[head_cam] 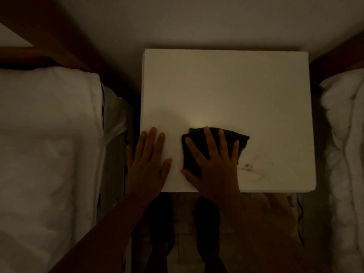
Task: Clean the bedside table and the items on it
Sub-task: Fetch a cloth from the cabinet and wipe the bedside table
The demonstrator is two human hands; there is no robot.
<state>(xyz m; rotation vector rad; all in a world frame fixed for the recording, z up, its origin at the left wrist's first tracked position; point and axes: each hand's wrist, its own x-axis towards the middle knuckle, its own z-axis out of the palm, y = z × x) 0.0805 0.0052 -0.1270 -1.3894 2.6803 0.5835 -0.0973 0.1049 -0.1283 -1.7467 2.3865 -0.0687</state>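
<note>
Both my hands flat on bedside table (226,85) | left hand (147,162) empty, fingers straight | right hand (214,164) spread, pressing cloth (191,160) near front edge | I'd push firmly rightward over stain (248,167)

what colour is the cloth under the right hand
Dark, near black in this dim light; the cloth shows best in the head view, against the white table.

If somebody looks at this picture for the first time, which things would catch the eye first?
Most likely the white bedside table in the middle, bright in a dim room. Next, the right hand pressing a dark cloth flat near its front edge, the left hand flat beside it. A brownish stain lies right of the cloth.
</note>
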